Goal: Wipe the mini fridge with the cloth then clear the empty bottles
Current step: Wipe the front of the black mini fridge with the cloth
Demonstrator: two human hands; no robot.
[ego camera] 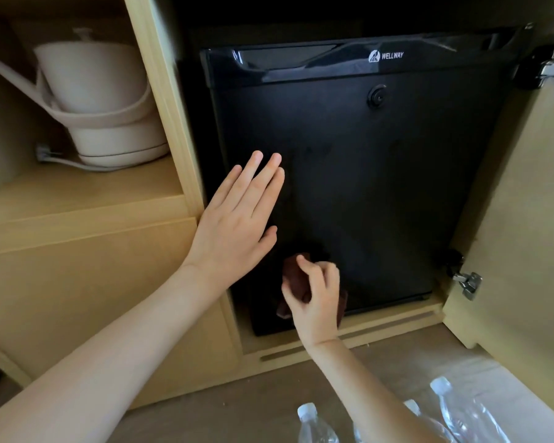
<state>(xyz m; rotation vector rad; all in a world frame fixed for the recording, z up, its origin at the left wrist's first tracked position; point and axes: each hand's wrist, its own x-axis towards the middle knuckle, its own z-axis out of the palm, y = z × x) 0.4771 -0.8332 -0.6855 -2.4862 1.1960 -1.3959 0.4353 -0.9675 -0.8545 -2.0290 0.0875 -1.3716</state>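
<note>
A black mini fridge (365, 187) with its door closed stands inside a wooden cabinet. My left hand (237, 219) lies flat with straight fingers against the left side of the fridge door. Lower down, my right hand (314, 298) grips a dark brown cloth (296, 271) and holds it against the bottom left of the door. Clear plastic bottles with white caps (314, 423) (461, 407) stand on the floor at the bottom right, partly behind my right forearm.
A white electric kettle (100, 100) on its base sits on the shelf to the left, its cord beside it. The open cabinet door (531, 219) with metal hinges stands at the right. Wooden cabinet panels fill the lower left.
</note>
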